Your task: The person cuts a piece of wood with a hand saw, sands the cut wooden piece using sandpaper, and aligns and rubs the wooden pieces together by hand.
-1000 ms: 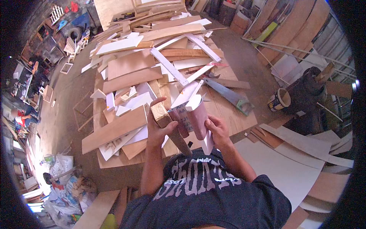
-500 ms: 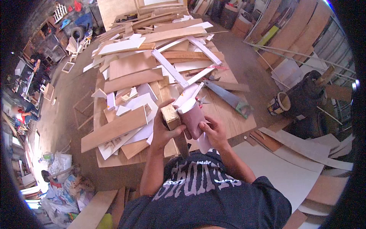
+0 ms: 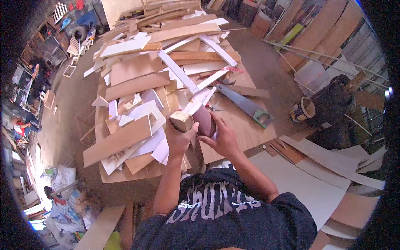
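My left hand (image 3: 178,136) is closed around a wooden block (image 3: 181,118), its pale, rough end facing up. Close beside it, my right hand (image 3: 225,136) grips a curled sheet of reddish-brown sandpaper (image 3: 205,121) with a whitish back. Thumb and fingers press on the sheet's right side and lower edge. Both hands are held together over the near part of a worktable (image 3: 246,139). Just beyond them lies a white strip of board (image 3: 203,98). A handsaw (image 3: 241,102) with a green handle rests to the right.
Wooden boards (image 3: 137,68) and offcuts are heaped over the table's left and far parts. A white-painted frame (image 3: 178,71) lies on top. At right stand a bucket (image 3: 303,110) and a dark drum (image 3: 333,100). Plastic bags (image 3: 66,208) fill the lower left. A person (image 3: 20,127) is far left.
The sandpaper has turned and sits closer against the block, with my right-hand fingers moved higher around it. My left hand has shifted slightly left in view with the block.
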### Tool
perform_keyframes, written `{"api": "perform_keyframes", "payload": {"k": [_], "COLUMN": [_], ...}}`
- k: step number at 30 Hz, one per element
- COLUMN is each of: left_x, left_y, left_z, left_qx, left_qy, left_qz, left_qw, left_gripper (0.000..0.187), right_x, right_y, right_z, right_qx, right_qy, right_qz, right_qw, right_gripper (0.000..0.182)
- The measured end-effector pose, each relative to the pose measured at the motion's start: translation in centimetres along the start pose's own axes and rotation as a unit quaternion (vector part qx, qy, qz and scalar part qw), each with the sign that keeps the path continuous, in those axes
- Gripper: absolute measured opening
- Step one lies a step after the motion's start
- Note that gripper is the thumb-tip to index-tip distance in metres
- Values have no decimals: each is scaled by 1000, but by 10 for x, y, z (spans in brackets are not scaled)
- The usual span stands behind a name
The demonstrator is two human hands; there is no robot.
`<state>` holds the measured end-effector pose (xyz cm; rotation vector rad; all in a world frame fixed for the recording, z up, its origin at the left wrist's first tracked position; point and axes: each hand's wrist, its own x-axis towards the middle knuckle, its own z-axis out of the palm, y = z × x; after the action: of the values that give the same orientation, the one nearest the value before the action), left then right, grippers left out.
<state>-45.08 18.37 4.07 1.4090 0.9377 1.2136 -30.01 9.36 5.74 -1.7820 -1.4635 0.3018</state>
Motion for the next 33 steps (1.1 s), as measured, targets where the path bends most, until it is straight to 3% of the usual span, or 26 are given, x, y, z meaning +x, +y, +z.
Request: {"api": "perform_keyframes", "payload": {"k": [5, 6, 9, 11, 15, 17, 20, 23, 27, 29, 30, 31, 33], "left_x": [4, 2, -10, -23, -38, -42, -44, -39, -25, -15, -9, -2, 9], "left_y": [-52, -59, -31, -45, -40, -41, -32, -39, -33, -22, -15, -9, 4], "left_z": [3, 0, 9, 10, 34, 51, 76, 95, 118, 131, 137, 144, 155], "left_qx": [45, 18, -36, -39, 15, -6, -6, -25, -11, -33, -55, -57, -68], "left_qy": [137, 168, 240, 256, 265, 284, 273, 268, 277, 277, 273, 281, 272], "left_qz": [27, -20, -60, -79, -86, -87, -110, -91, -68, -61, -57, -54, -35], "left_qw": [989, 985, 968, 963, 960, 955, 956, 959, 958, 958, 959, 956, 959], "left_gripper": [67, 66, 65, 64, 65, 65, 67, 67, 68, 68, 69, 69, 69], "right_x": [18, 17, 10, 1, -19, -23, -29, -8, 1, 16, 19, 21, 19], "right_y": [74, 96, 141, 179, 251, 270, 265, 239, 241, 229, 214, 202, 184], "right_z": [23, 31, 38, 49, 78, 85, 79, 52, 20, -21, -40, -62, -101], "right_qx": [-10, -47, -96, -133, -184, -222, -254, -211, -129, 182, 264, 262, 125], "right_qy": [-52, -72, -134, -171, -176, -170, -108, -188, -132, -230, -171, -176, -154], "right_qz": [31, 65, 131, 188, 167, 105, 46, 92, 60, 149, 120, 114, 101], "right_qw": [998, 994, 978, 958, 952, 954, 960, 955, 981, 944, 942, 942, 975], "right_gripper": [85, 85, 79, 82, 83, 85, 85, 84, 74, 64, 46, 46, 37]}}
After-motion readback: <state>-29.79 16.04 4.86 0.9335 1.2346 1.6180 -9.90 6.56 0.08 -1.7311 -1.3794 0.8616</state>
